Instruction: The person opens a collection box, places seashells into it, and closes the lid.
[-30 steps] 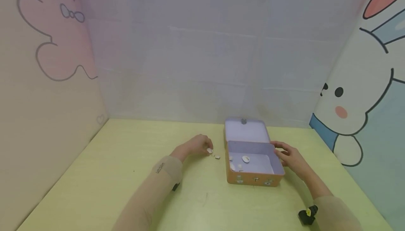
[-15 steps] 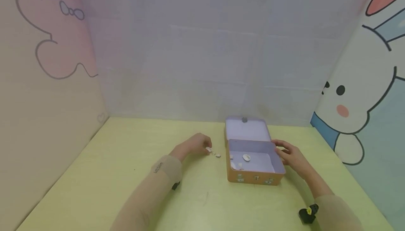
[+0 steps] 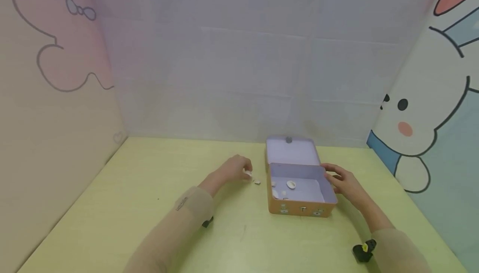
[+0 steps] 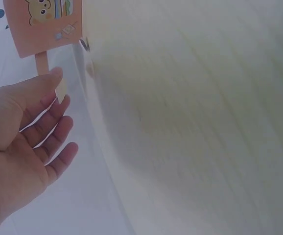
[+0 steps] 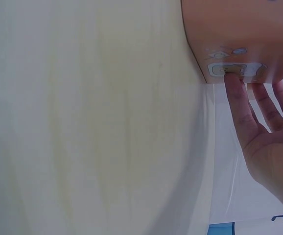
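Note:
My left hand [image 3: 233, 168] pinches a small white seashell [image 4: 61, 91] between thumb and index finger, with the other fingers loosely bent. Just to its right, another small pale shell [image 3: 257, 182] lies on the table. An orange tin box [image 3: 295, 209], lilac inside, stands with its lid [image 3: 292, 152] tipped back. Inside it lie an oval white shell [image 3: 291, 185] and several smaller pale pieces near its left wall. My right hand [image 3: 345, 185] rests against the box's right side; in the right wrist view, a fingertip touches the printed orange wall [image 5: 239, 34] and the fingers are fairly straight.
The pale yellow table [image 3: 112, 223] ends at a plain back wall [image 3: 213, 77]. Cartoon-printed side walls [image 3: 411, 140] stand at left and right. A black wrist device [image 3: 363, 252] sits by the right sleeve, and another dark piece [image 3: 207, 222] shows under the left sleeve.
My left hand stays beside the loose shell, its fingers shifting slightly around the pinched seashell. The right hand and box keep their places; the head view tilts slightly.

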A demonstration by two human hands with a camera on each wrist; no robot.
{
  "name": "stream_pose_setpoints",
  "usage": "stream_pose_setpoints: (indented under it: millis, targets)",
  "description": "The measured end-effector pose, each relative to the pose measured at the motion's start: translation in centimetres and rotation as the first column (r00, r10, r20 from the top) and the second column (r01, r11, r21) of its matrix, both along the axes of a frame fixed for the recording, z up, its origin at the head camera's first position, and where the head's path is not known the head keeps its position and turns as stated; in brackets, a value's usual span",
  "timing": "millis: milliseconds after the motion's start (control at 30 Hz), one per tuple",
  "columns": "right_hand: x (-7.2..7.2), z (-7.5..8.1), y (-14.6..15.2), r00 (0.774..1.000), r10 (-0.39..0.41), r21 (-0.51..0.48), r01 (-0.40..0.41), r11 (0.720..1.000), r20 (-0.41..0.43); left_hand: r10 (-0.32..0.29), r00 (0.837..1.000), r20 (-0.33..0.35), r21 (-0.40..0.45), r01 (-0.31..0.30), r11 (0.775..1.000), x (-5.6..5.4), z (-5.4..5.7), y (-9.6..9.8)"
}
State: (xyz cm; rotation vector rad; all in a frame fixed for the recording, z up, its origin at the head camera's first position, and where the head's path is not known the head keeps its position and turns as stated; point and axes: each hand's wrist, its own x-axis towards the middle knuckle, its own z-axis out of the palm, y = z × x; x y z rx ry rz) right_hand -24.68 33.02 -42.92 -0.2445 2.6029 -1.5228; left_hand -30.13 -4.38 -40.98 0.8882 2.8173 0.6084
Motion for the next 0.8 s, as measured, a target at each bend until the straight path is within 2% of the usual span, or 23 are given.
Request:
stream_pose_setpoints:
  millis: [400, 600, 800]
  targets:
    - [0.1, 0.0, 0.0, 1.000, 0.009, -0.016, -0.009, 1.000, -0.013, 0.023, 0.994, -0.110, 0.076, -0.014, 0.997, 1.7, 2.4, 0.2]
    - [0.3, 0.2, -0.1, 1.000, 0.010, -0.013, -0.010, 1.000, -0.009, 0.017, 0.989, -0.148, 0.108, -0.001, 0.994, 2.6, 3.0, 0.5]
    - [0.4, 0.5, -0.2, 1.000, 0.019, -0.029, -0.019, 0.999, -0.013, 0.047, 0.980, -0.194, 0.140, -0.020, 0.990, 3.6, 3.4, 1.2]
